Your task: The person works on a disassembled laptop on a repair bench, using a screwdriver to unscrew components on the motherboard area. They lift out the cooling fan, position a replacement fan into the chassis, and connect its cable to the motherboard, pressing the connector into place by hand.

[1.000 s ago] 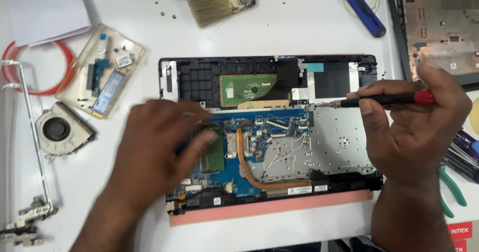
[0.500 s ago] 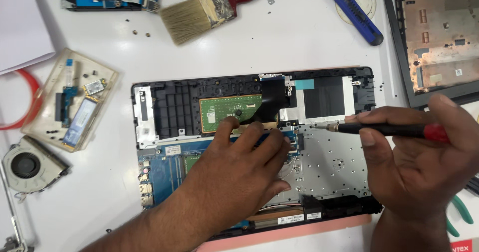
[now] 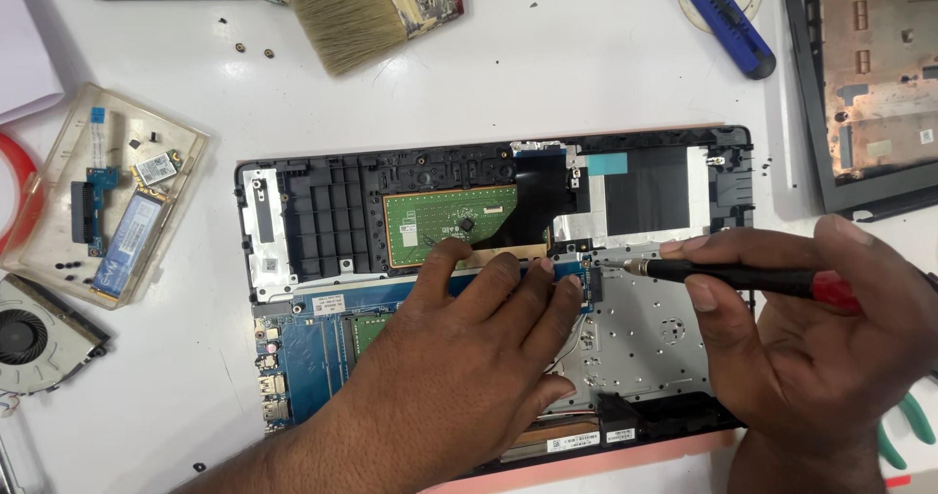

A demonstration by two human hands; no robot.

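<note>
An opened laptop base lies on the white table, its blue motherboard and green touchpad board exposed. My left hand lies flat on the motherboard, fingertips pressing near its upper right corner. My right hand grips a screwdriver with a black shaft and red handle. Its tip rests at a small connector on the board's right edge, just beside my left fingertips.
A clear plastic tray with small boards and screws sits at left, a cooling fan below it. A paintbrush, a blue utility knife and loose screws lie at the back. Another laptop shell sits at right.
My left hand moved up and right across the motherboard to the connector. The screwdriver tip came down to the board's right edge. The view shifted, so the laptop appears lower and further right.
</note>
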